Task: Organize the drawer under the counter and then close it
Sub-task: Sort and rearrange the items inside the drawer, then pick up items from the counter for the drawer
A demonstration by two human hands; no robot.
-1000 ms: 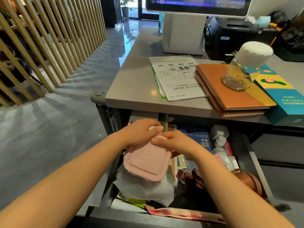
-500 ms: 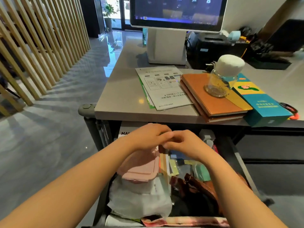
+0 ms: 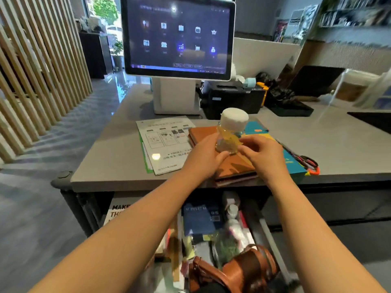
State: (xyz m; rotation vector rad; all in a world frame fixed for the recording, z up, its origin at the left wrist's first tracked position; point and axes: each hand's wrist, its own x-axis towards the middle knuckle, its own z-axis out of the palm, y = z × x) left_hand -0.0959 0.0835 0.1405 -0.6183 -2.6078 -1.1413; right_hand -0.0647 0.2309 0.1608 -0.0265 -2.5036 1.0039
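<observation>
The drawer (image 3: pixel 267 229) under the grey counter (image 3: pixel 110 161) stands open, crowded with a blue booklet (image 3: pixel 197 218), a brown leather bag (image 3: pixel 239 269), small bottles and papers. Up on the counter a clear glass jar with a white lid (image 3: pixel 231 127) stands on a stack of brown notebooks (image 3: pixel 234 166). My left hand (image 3: pixel 208 154) and my right hand (image 3: pixel 261 153) are at either side of the jar's base, fingers touching the glass. The pink case from earlier is out of sight.
A printed sheet (image 3: pixel 164 142) lies left of the notebooks, a teal box (image 3: pixel 289 159) and scissors with red handles (image 3: pixel 306 162) to their right. A touchscreen terminal (image 3: pixel 178 37) and a black printer (image 3: pixel 232 100) stand behind. Wooden slats (image 3: pixel 38 77) line the left.
Both hands left the pink case in the drawer and rose to the counter, closing in on the jar. The view tilted upward.
</observation>
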